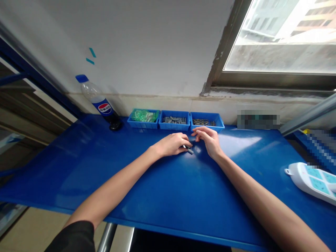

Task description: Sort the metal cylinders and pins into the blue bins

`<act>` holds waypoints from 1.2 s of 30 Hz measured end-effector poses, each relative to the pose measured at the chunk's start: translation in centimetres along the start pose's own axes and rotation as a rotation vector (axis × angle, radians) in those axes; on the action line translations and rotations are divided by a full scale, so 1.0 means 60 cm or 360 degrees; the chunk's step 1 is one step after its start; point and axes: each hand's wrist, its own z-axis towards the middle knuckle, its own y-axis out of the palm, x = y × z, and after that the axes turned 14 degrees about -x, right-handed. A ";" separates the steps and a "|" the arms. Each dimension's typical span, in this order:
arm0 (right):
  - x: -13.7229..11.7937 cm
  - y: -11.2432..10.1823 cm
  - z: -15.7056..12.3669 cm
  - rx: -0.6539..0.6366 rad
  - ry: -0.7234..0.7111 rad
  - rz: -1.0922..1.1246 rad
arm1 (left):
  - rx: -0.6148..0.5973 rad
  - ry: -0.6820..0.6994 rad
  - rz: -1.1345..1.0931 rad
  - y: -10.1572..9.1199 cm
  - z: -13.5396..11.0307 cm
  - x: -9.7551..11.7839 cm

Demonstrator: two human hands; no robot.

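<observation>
Blue tabletop (157,196) — left hand (173,144) gripping a small, slim grey cylinder (190,151); right hand (210,140) half-curled, its grip unclear.

A short black sleeve (75,238) clothes the left arm (119,185), both forearms (258,189) bare

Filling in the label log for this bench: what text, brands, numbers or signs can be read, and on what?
Nothing reads clearly enough to quote.
Bottle: white characters on a round red, white and blue logo; Pepsi-like, but too small to read surely.
White casing with turquoise panels: small dark marks, unreadable.
Pixelated patch by the wall: unreadable.
Three blue bins: no text seen.
</observation>
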 end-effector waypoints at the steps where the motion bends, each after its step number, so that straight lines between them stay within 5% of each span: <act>1: 0.000 0.000 0.000 -0.0003 -0.0002 0.0002 | 0.0022 -0.0067 0.0019 0.000 -0.001 -0.003; 8: 0.001 -0.002 0.000 -0.0008 0.0013 0.0008 | 0.0116 -0.0466 0.0100 -0.009 -0.008 -0.015; 18: 0.005 -0.005 0.002 -0.0036 0.0016 0.0022 | 0.0084 -0.0247 -0.0101 -0.033 -0.022 -0.025; 31: -0.017 0.014 -0.005 -0.0179 0.0004 -0.0060 | 0.0832 -0.0271 -0.1134 -0.023 0.005 -0.003; 36: -0.012 0.016 -0.009 -0.0260 0.0028 -0.0174 | 0.0961 -0.0398 -0.1333 -0.009 0.011 -0.013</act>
